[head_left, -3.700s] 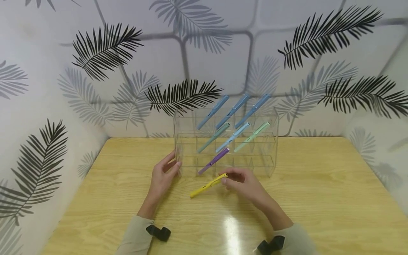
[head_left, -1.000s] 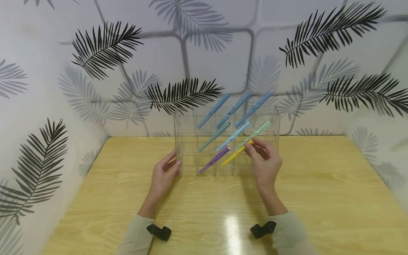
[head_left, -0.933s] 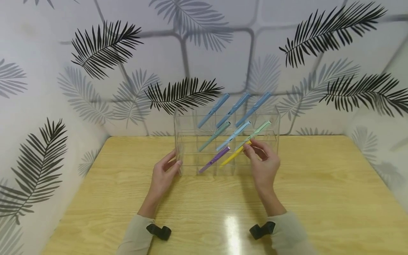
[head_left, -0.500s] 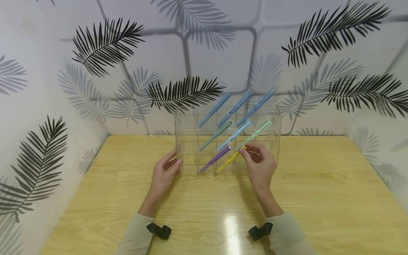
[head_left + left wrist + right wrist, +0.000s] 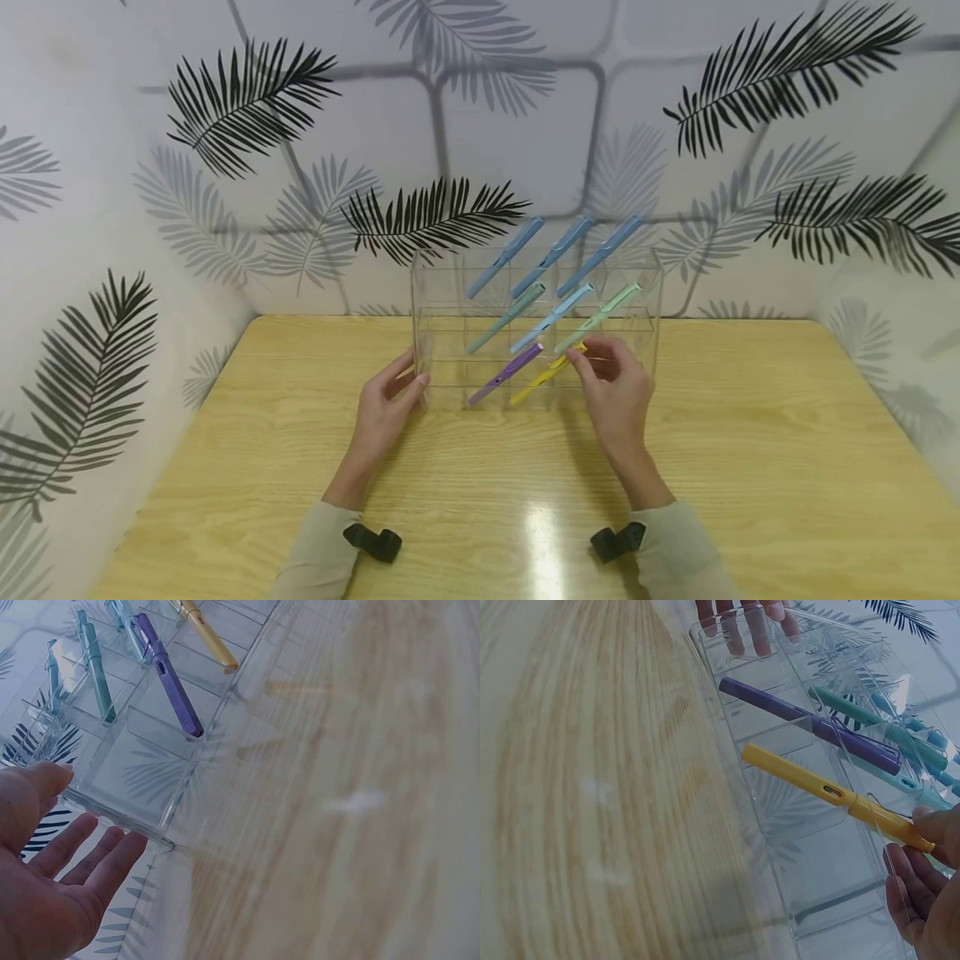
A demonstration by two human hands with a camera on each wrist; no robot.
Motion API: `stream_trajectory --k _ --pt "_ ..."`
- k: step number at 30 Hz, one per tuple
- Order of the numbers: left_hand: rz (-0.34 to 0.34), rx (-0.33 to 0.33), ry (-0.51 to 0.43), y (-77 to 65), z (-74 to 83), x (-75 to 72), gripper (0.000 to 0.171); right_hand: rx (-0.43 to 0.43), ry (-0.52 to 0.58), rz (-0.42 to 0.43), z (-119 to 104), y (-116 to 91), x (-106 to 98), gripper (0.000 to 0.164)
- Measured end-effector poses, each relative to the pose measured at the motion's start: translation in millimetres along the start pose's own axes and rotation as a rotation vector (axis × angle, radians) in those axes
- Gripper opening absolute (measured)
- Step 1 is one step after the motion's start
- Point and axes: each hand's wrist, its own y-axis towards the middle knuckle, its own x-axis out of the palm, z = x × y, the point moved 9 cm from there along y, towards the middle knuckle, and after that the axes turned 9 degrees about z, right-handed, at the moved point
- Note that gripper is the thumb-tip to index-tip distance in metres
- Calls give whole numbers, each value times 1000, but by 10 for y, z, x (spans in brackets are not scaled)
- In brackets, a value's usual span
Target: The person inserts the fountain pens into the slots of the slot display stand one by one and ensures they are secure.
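In the head view a yellow pen (image 5: 534,388) slants in the bottom row of a clear acrylic pen rack (image 5: 657,333), its lower end in the compartment right of the purple pen (image 5: 504,376). My right hand (image 5: 618,396) pinches the yellow pen's capped upper end between thumb and fingers. The right wrist view shows the thumb (image 5: 935,825) on the cap near the clip. My left hand (image 5: 384,408) rests against the rack's left side, its fingers (image 5: 120,862) nearly straight along the side wall in the left wrist view.
The middle row holds a teal pen (image 5: 504,321), a light blue pen (image 5: 551,319) and a pale green pen (image 5: 600,317). Three blue pens (image 5: 506,257) lean in the top row. The wooden table (image 5: 750,467) meets a leaf-patterned wall (image 5: 510,150) behind the rack.
The right hand has carried the yellow pen from in front of the rack up to the bottom row, then lowered it into the compartment beside the purple pen. The left hand has stayed put.
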Motion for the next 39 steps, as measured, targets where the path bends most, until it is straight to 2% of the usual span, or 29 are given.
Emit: stream_trajectory --k 9,22,30,35,39 --pt "9 2 1 1 2 0 51 -22 -52 -33 -14 44 1 24" --pt "-6 -4 1 5 22 12 51 16 -10 -65 30 55 -74 28" --pt "-29 13 -7 32 18 6 52 10 23 -76 25 136 -181 16" --pt "-44 5 -25 26 -3 10 53 15 66 -74 -62 224 -296 12" --pt "-52 -5 -18 44 -13 -11 54 -6 100 -63 -285 315 -401 9"
